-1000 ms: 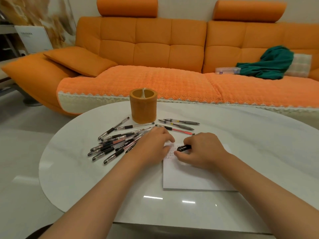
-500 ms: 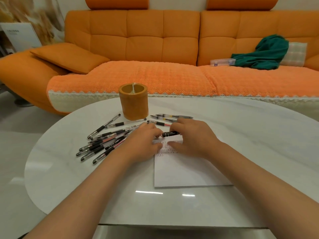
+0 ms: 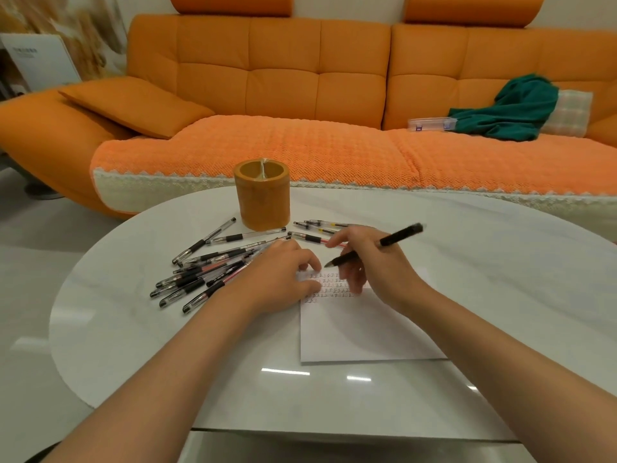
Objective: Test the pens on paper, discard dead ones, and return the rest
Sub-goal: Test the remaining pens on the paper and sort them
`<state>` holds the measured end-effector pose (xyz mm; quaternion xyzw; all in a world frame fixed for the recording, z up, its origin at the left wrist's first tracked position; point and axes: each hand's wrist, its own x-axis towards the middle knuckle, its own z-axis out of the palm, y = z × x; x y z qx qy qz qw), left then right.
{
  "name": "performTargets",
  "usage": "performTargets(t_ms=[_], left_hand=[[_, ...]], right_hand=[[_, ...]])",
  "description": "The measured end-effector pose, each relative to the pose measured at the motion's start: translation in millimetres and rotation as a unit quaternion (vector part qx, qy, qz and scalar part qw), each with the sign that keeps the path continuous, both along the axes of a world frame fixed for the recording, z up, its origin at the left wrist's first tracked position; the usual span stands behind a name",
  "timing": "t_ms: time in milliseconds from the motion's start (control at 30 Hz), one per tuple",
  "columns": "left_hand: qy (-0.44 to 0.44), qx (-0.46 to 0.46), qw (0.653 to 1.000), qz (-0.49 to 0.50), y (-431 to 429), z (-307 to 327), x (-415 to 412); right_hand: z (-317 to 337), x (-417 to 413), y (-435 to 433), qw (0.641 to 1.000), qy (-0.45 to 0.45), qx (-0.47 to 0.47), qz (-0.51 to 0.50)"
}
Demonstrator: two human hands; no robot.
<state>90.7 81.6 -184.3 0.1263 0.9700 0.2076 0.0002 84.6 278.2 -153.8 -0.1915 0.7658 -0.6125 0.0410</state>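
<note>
1. I see small marks written in rows at the top of the paper, in the middle of the frame. They are too tiny for me to read.
2. A white board at the upper left has some print on it, too blurred to read.
3. The right hand has its fingers closed around a black pen. The tip points down and left, just above the marks.
4. The left hand lies flat, fingers bent, on the top left corner of the paper. It holds nothing.
5. A pile of pens lies left of the left hand. A few more pens lie above the hands.
6. An orange cup stands upright above the pile, near the far edge.
7. The surface is white, shiny and rounded.
8. Behind it runs an orange sofa. A green cloth and a clear box lie on it at the upper right.
9. The floor at the left is pale.
</note>
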Motion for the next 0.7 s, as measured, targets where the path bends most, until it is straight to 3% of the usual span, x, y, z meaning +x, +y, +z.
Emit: performTargets(t_ms=[67, 133, 433, 700], left_hand=[[-0.006, 0.01, 1.0, 0.004, -1, -1, -1], [-0.012, 0.015, 1.0, 0.007, -1, -2, -2], [-0.019, 0.018, 1.0, 0.008, -3, -1, -1], [-0.036, 0.007, 0.999, -0.006, -7, 4, 0]], right_hand=[[-4, 4, -1, 0.996, -0.082, -0.008, 0.024], [-10, 6, -1, 0.994, -0.108, 0.0, 0.035], [-18, 9, -3, 0.99, -0.043, 0.122, 0.056], [-23, 7, -5, 0.988, -0.03, 0.135, 0.063]])
